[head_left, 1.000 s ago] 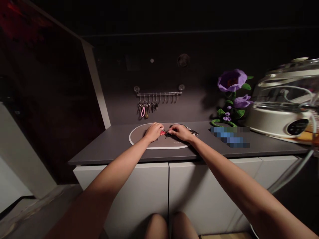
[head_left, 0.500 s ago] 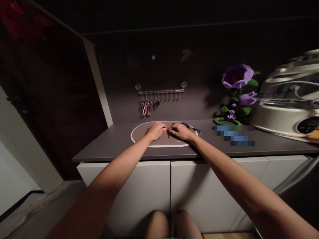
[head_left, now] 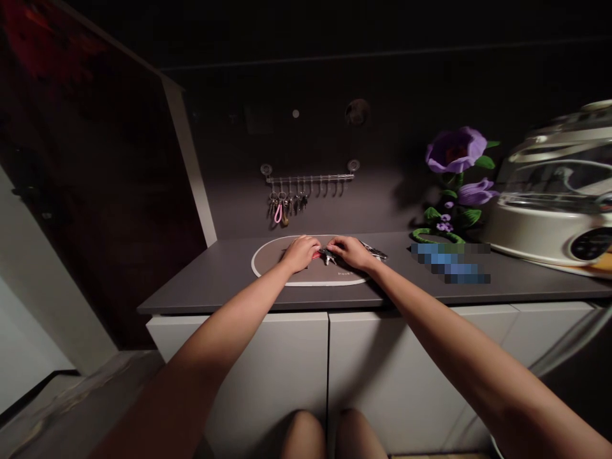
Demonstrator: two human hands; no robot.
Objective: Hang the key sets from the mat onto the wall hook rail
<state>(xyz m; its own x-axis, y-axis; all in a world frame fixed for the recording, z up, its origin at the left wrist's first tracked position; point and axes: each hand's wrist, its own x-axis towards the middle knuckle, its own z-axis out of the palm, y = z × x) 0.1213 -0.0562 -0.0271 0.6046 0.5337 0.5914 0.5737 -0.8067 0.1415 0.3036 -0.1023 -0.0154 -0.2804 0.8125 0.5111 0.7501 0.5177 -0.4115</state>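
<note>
Red item (head_left: pixel 316 255) clasped, the curled left hand (head_left: pixel 302 253) faces the right hand (head_left: pixel 351 251), bent beside keys (head_left: pixel 327 259), its hold unclear.

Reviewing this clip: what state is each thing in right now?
Left hand, closed on a red item
Right hand, bent beside the keys, grip unclear
Keys, between the hands
Mat, flat on the counter
Pink loop, hanging from the rack
Purple flower, upright
Cabinet doors, shut
White appliance, clear cover on

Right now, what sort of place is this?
Probably a home, perhaps an entryway: a wall-mounted hook rack with keys hanging from it, purple flowers on the dark countertop, and white cabinets below.
</note>
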